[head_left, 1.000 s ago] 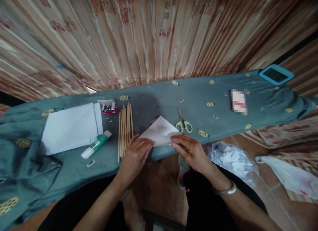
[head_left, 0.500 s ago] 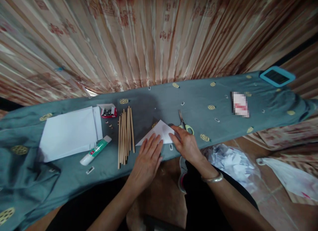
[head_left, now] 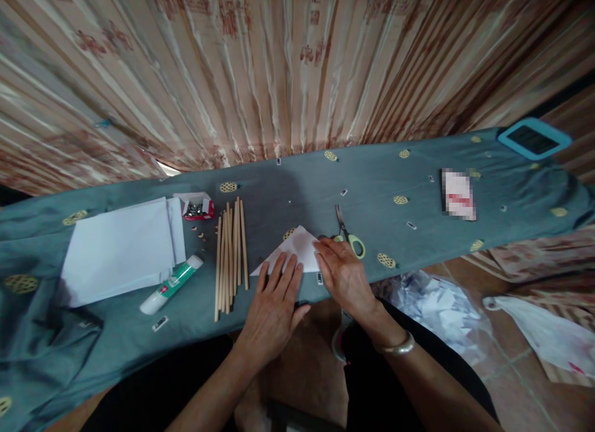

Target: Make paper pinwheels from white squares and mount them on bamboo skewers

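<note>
A white sheet of paper [head_left: 300, 245], folded into a triangle, lies near the front edge of the cloth-covered table. My left hand [head_left: 274, 305] rests on its lower left part, fingers spread and flat, thumb out to the side. At the paper's right corner is my right hand [head_left: 344, 271], its bent fingers pressed together on the corner and hiding it. Just beyond those fingers lie scissors [head_left: 349, 235] with pale green handles, partly covered by the hand. Several wooden pencils [head_left: 231, 252] lie side by side left of the paper.
To the left are a stack of white paper [head_left: 118, 249], a green and white glue stick [head_left: 171, 284] and a small red box [head_left: 198, 207] of metal pieces. A blurred packet [head_left: 458, 195] and a blue-framed tablet [head_left: 534, 139] lie right. A plastic bag [head_left: 441, 314] sits on the floor.
My left hand's fingers have spread a little and its thumb has moved outward. The right hand's fingers have drawn closer together over the paper's right corner. The view has shifted slightly.
</note>
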A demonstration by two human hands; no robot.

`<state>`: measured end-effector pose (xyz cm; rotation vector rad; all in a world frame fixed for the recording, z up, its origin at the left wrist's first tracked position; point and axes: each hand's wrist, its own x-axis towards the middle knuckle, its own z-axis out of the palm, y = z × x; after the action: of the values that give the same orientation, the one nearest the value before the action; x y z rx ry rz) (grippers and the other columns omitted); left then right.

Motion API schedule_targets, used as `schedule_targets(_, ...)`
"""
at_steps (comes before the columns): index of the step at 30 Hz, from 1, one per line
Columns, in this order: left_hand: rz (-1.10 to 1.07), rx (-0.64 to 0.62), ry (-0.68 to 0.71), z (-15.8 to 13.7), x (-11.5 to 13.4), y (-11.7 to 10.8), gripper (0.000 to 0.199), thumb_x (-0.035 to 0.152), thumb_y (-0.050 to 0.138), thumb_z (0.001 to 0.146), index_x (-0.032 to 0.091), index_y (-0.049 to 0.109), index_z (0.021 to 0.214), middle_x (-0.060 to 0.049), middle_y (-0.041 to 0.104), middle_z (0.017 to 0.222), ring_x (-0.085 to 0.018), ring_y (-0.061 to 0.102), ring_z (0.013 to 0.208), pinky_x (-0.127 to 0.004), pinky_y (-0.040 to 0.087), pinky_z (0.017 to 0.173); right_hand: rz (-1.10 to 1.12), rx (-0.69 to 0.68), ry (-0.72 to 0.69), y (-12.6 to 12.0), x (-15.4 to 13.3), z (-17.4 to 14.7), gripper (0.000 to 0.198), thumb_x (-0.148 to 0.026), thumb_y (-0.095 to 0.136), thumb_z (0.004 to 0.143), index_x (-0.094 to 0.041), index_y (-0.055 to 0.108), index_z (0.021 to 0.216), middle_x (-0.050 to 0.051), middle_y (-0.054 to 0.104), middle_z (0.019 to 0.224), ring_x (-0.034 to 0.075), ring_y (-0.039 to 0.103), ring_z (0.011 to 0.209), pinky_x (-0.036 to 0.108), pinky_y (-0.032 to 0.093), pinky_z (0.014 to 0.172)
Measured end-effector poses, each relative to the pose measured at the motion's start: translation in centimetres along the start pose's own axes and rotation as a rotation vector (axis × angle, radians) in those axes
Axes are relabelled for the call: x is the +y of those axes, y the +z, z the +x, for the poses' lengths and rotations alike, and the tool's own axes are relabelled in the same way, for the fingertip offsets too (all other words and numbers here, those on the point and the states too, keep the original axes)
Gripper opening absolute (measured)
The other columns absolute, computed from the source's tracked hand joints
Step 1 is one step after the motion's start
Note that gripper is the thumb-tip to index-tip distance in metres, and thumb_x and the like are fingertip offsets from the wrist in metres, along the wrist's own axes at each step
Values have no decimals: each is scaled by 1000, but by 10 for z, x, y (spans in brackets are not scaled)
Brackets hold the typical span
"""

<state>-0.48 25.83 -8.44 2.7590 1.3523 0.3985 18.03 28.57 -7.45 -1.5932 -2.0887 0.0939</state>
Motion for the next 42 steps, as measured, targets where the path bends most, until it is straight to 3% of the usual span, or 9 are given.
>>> schedule_targets(19,22,-28,-33,2,0,-1,59,46,47,93,13,43,142,-14,46,149,-38,32,142,-60,27,114,-12,15,-30,1,3,10,34,-19,42,97,-10,66,119,16,70,115,27,62,100,43,52,91)
schedule_targets(24,11,-23,-32,2,1,1,62,47,49,93,11,43,142,-16,45,149,-39,30,143,-61,25,114,-23,17,61,-7,24,8,38,-18,38,96,-11,63,124,18,67,123,30,58,113,50,48,96)
schedule_targets(34,17,-53,-52,4,2,-3,62,47,50,92,10,45,142,-16,43,151,-40,31,142,-62,27,113,-220,75,188,-28,72,1,38,-8,41,89,-8,67,117,21,66,122,32,59,111,51,49,96)
schedule_targets(37,18,-58,-53,4,2,-2,61,46,50,92,11,46,141,-15,44,150,-40,32,141,-62,28,113,-110,111,78,-30,54,-3,41,-13,40,93,-12,58,129,19,62,129,30,56,119,52,48,99)
schedule_targets(42,33,-33,-48,2,3,1,61,47,48,93,12,43,142,-15,44,150,-39,29,143,-61,25,114,57,-55,-199,-13,4,-17,44,-12,39,95,-13,51,137,16,60,133,26,53,125,47,49,103)
